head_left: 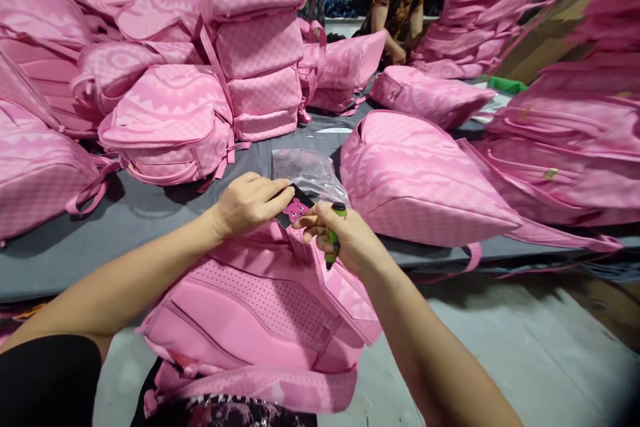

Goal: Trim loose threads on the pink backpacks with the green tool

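A pink backpack (260,307) leans in front of me against the table edge, its dotted padded back facing up. At its top, my left hand (253,203) pinches the upper left corner of a black hang tag (295,205) printed with a pink cartoon bear. My right hand (345,230) is closed around a green marker with black ends (334,240), its dark tip pointing down. The right fingertips also touch the tag's right side. Just behind the tag, a clear plastic bag (310,170) lies on the table.
The grey-covered table (250,167) carries several pink backpacks. A stack (263,47) rises at centre-left, another backpack (420,173) lies at right, and a further pile (565,140) stands beyond it. Across the table, a person in a patterned shirt (400,0) stands among the bags.
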`<move>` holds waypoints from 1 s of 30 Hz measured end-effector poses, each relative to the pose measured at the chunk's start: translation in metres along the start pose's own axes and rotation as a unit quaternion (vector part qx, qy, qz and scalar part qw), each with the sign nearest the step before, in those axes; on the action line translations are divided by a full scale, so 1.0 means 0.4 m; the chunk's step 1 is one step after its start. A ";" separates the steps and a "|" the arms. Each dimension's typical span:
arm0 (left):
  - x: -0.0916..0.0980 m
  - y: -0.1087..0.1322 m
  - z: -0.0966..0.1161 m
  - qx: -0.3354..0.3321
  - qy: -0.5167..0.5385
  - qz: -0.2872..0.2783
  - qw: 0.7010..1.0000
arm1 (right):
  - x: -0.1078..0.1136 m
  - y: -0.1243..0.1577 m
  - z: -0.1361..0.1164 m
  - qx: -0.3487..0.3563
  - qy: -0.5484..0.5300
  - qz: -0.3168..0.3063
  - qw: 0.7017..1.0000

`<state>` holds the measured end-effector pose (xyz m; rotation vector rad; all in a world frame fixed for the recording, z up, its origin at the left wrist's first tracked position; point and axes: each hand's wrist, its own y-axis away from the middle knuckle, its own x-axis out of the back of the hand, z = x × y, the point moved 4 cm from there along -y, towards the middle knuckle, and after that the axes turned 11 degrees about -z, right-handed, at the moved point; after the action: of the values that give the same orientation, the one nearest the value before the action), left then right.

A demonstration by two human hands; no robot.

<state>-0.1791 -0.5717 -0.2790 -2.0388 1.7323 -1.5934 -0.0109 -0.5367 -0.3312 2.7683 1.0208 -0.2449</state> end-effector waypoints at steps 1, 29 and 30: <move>0.005 -0.002 0.010 -0.001 -0.010 -0.005 1.000 | -0.019 0.010 0.000 -0.004 -0.040 -0.002 0.999; 0.130 0.361 0.126 0.418 0.151 -0.209 0.871 | -0.208 -0.092 0.090 0.015 0.726 -0.230 0.648; 0.127 0.385 0.131 0.450 0.153 -0.236 0.848 | -0.210 -0.099 0.096 0.016 0.725 -0.237 0.646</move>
<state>-0.2603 -0.6968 -0.3612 -1.7781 0.2636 -2.3257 -0.1034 -0.5681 -0.3550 2.1465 1.8697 2.1960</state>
